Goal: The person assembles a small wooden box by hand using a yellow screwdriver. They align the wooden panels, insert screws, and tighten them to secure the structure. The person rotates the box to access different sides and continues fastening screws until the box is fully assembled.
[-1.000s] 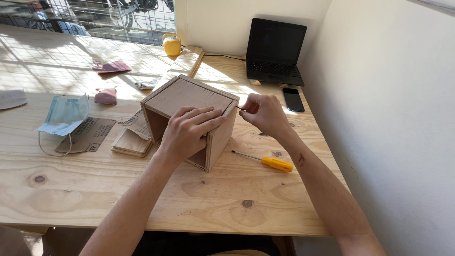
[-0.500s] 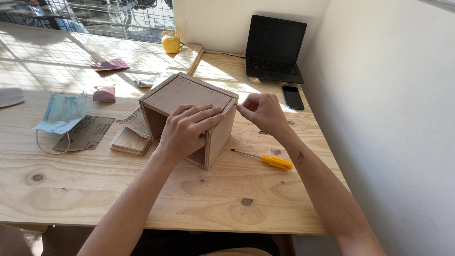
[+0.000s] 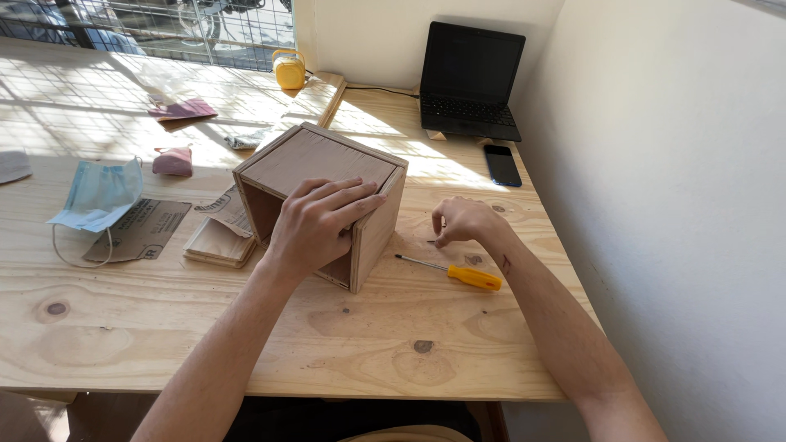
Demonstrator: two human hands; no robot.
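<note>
Two hands: left hand (image 3: 315, 225) flat on brown open-fronted wooden box (image 3: 323, 200), holding nothing; right hand (image 3: 460, 221) pinching small dark screw (image 3: 431, 241).
Tip: steady box; yellow-handled screwdriver (image 3: 450, 272) waits at 5 o'clock.

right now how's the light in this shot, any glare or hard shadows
Head view: strong sun from the window casts a grid of shadows over the far table; a glare patch lies behind the wooden box; both hands, left hand and right hand, stay sharp.
</note>
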